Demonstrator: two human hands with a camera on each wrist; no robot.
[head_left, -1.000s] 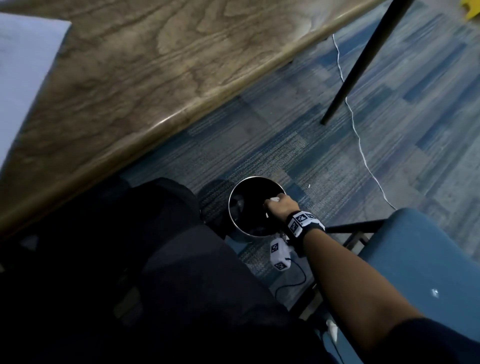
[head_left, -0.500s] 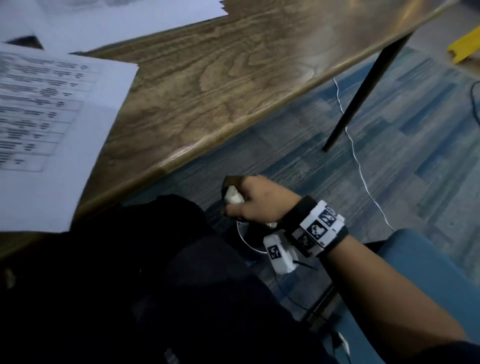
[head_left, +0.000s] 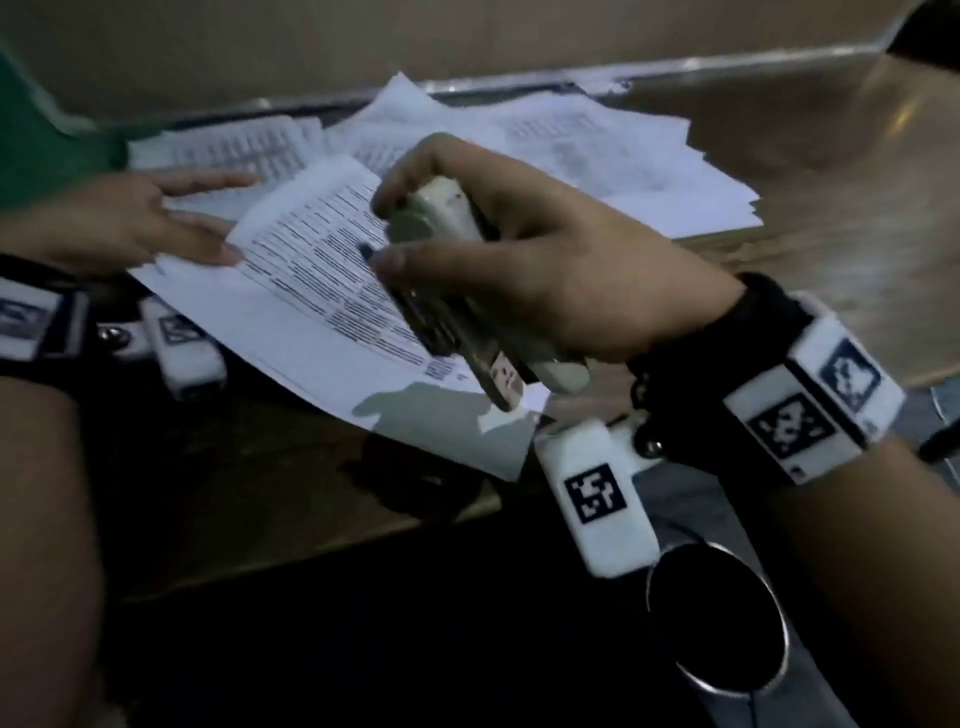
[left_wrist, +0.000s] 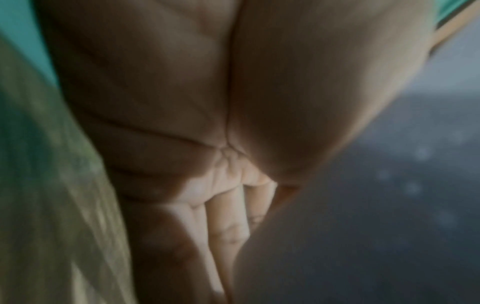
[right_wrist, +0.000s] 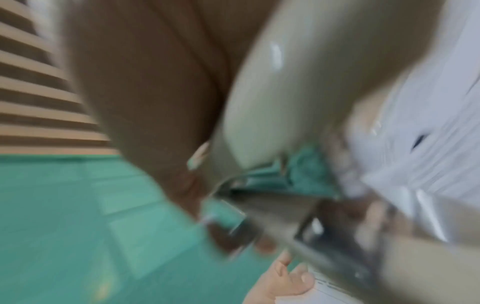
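Right hand (head_left: 545, 265) tight around stapler (head_left: 442, 210); left hand (head_left: 119, 223) flat on printed sheet (head_left: 311, 338).

**Right wrist:** a black strap (head_left: 769, 312) carries a white marker band (head_left: 810, 410) printed with black square fiducial codes. Below it hangs a rounded white camera module (head_left: 597, 499) bearing one code, fixed by a silver screw (head_left: 655, 447).

**Left wrist (blurred):** a matching left strap (head_left: 78, 322), left marker band (head_left: 26, 317), left module (head_left: 184, 353) and left screw (head_left: 110, 335).

The forearms, the right grip (head_left: 545, 260) and the left grip (head_left: 119, 223) are bare.
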